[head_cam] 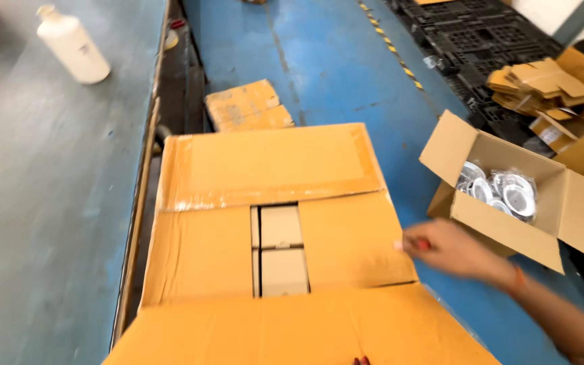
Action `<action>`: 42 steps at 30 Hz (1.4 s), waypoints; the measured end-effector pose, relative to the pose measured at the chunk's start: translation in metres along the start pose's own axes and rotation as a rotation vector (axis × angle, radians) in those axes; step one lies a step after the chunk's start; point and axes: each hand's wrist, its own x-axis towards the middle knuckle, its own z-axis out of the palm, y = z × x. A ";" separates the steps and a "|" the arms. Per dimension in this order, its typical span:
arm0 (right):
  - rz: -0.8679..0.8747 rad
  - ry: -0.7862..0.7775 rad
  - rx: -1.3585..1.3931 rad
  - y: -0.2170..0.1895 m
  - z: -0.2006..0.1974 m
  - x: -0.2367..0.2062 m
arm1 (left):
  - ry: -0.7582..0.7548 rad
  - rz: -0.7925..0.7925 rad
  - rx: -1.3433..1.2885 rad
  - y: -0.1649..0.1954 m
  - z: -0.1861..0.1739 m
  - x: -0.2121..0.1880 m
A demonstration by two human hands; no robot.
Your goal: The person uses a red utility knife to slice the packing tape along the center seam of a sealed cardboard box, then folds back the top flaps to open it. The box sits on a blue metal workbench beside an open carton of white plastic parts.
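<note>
Large brown corrugated cardboard carton [272, 223] is seen at frame centre, set on the floor or a low stand between the grey-green work surface [42, 203] on the left and the blue painted floor [332, 61] on the right. Far flap and two side flaps are folded in; near flap [299, 331] is still laid open toward the camera. Through the centre gap, small plain cardboard boxes [282, 250] are seen packed inside.

Right hand [444, 249] is placed at the right edge of the right side flap, touching or just beside it. Motion blur is heavy; something small and red is seen at the fingers, but whether the grip is closed on it cannot be told. Left hand is not in view. A red speck at the bottom edge cannot be identified.

Around it: white plastic bottle [72, 44] lying on the surface, flat cardboard pieces [248, 106] on the floor beyond the carton, smaller open carton of round silver parts [508, 192] to the right, black pallet [481, 40] and loose cardboard scraps [542, 84] behind.

Risks, as judged: side flaps are not held down and could spring up. Centre gap is left uncovered, so the top boxes could be dented if the near flap is pressed hard. The open carton of parts sits near the right forearm and could be knocked.
</note>
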 end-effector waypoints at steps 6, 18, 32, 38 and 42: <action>-0.011 0.248 0.082 -0.015 0.074 -0.060 | -0.068 -0.016 -0.006 0.046 -0.044 -0.068; -0.051 0.797 0.104 -0.018 0.134 -0.083 | -0.475 -0.880 -1.160 -0.017 -0.086 -0.079; -0.727 0.561 -0.312 -0.041 0.141 -0.033 | -0.384 -0.735 -0.251 -0.113 -0.009 -0.022; -0.533 0.741 -0.359 -0.038 0.089 0.028 | -0.266 -0.597 -0.078 -0.092 0.034 -0.105; -0.333 0.699 -0.446 -0.027 0.062 0.070 | -0.225 -0.449 0.000 -0.089 0.047 -0.144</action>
